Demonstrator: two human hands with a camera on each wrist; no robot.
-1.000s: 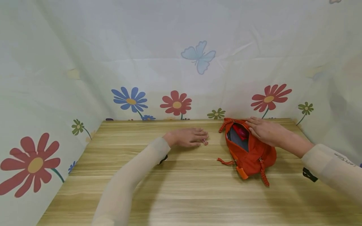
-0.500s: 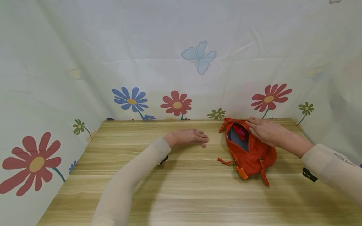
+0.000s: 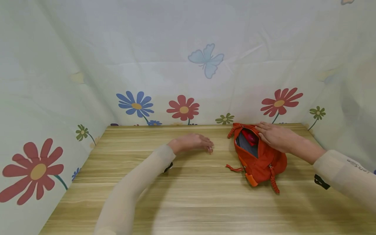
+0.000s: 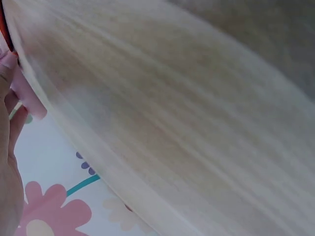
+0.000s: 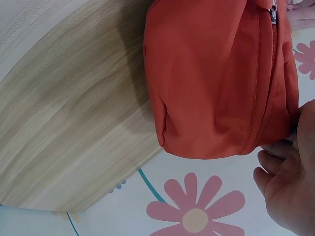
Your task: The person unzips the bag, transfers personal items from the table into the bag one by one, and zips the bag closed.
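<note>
An orange zip pouch (image 3: 258, 160) lies on the wooden table (image 3: 191, 195) at the back right. Its top is unzipped, showing a grey lining and a red item (image 3: 249, 137) inside. My right hand (image 3: 274, 135) rests flat on the pouch's upper right side with straight fingers. The right wrist view shows the pouch's side (image 5: 211, 78) and that hand's fingers (image 5: 290, 187) at its far edge. My left hand (image 3: 195, 143) hovers low over the table to the left of the pouch, fingers loosely curled down, holding nothing. The left wrist view is blurred, showing tabletop (image 4: 172, 113) and my fingers (image 4: 10, 128).
A flower and butterfly printed cloth (image 3: 182, 65) walls the table on the left, back and right. Braided orange cords (image 3: 274, 186) trail from the pouch toward me. Bare wood stretches across the front and left of the table.
My left hand has drawn back slightly to the left and its fingers have curled down off the table. The right hand and pouch have stayed put.
</note>
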